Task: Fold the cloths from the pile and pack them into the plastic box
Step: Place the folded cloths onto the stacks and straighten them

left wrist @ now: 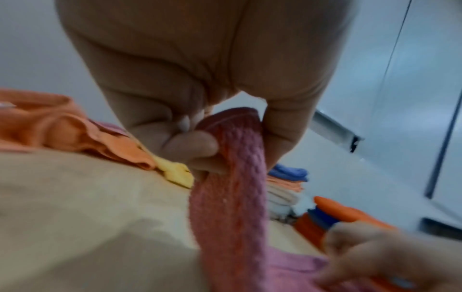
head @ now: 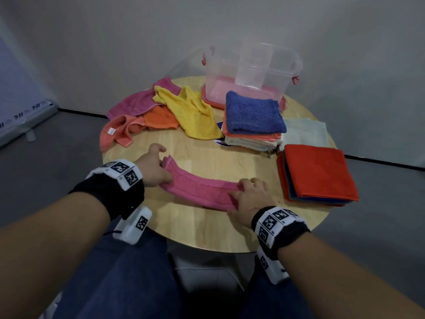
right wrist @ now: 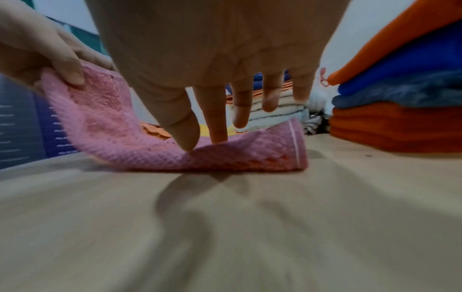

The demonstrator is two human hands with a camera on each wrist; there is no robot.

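Observation:
A pink cloth (head: 200,187), folded into a long strip, stretches between my hands near the front of the round wooden table (head: 207,226). My left hand (head: 158,171) pinches its left end between thumb and fingers (left wrist: 195,146), lifted a little off the wood. My right hand (head: 243,194) pinches the right end (right wrist: 250,158) with thumb and forefinger, low on the table, its other fingers spread. The unfolded pile (head: 161,109) of pink, orange, salmon and yellow cloths lies at the back left. The clear plastic box (head: 250,72) stands at the back.
In front of the box sits a folded stack topped by a blue cloth (head: 253,113). A second folded stack with a red cloth (head: 317,173) on top lies at the right edge, close to my right hand. A pale green cloth (head: 305,132) lies between the stacks.

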